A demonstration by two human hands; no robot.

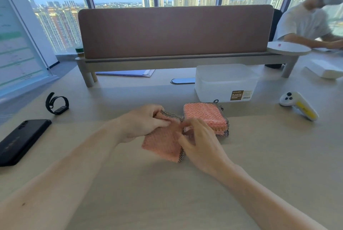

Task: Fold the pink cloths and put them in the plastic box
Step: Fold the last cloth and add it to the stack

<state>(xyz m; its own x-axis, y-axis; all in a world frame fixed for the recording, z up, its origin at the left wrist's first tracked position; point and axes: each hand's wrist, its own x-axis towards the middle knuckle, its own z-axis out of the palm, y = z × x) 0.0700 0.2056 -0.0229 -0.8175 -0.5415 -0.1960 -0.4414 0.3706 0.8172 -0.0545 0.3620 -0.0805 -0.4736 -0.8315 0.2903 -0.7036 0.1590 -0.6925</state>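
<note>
A pink cloth point(163, 146) with a black-and-white checked border lies partly folded on the desk in front of me. My left hand point(144, 124) pinches its far edge between thumb and fingers. My right hand point(198, 140) grips the cloth's right edge, fingers curled over it. Just right of it sits a stack of pink cloths point(206, 118), folded square. Behind the stack stands the translucent plastic box point(225, 83) with a brown label; its lid is on and I cannot see inside.
A black phone point(20, 140) and a black wristband point(56, 103) lie at the left. A white and yellow controller point(298, 105) lies at the right. A brown desk divider point(174, 31) stands behind the box. Another person point(311, 18) sits at the far right.
</note>
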